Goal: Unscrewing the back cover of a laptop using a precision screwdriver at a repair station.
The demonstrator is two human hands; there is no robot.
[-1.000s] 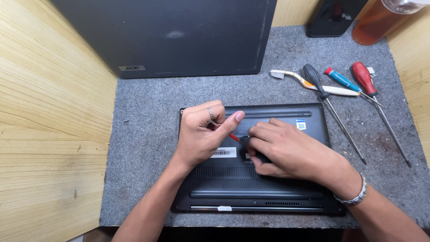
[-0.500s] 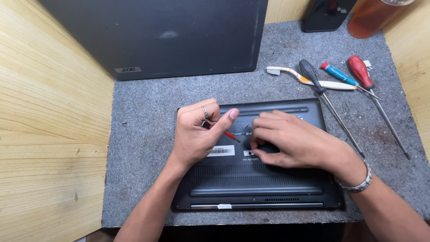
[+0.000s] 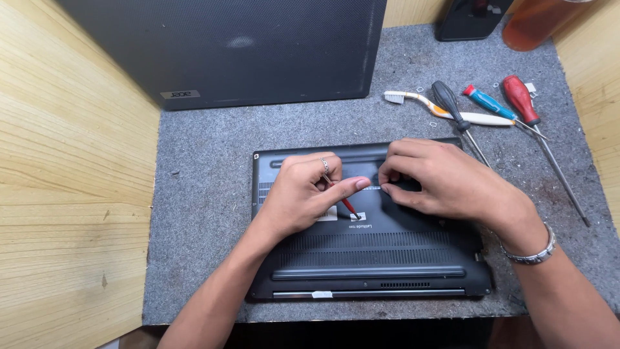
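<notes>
Since a second ago our right hand (image 3: 452, 184) has slid from the middle of the upturned black laptop (image 3: 368, 258) toward its far edge, fingers curled, pinching something too small to tell. Our left hand (image 3: 303, 194) rests on the base, fingers loosely bent around a thin red-tipped tool (image 3: 347, 205) touching a small label. We judge the bottom cover still on, little undone. Screwdrivers (image 3: 516, 97) and a white toothbrush (image 3: 445, 113) lie on the grey felt mat (image 3: 200, 194), nothing blocking us.

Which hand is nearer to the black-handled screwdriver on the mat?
Right. The right hand lies just below and left of the black-handled screwdriver; the left hand is farther left, over the laptop's underside.
</notes>
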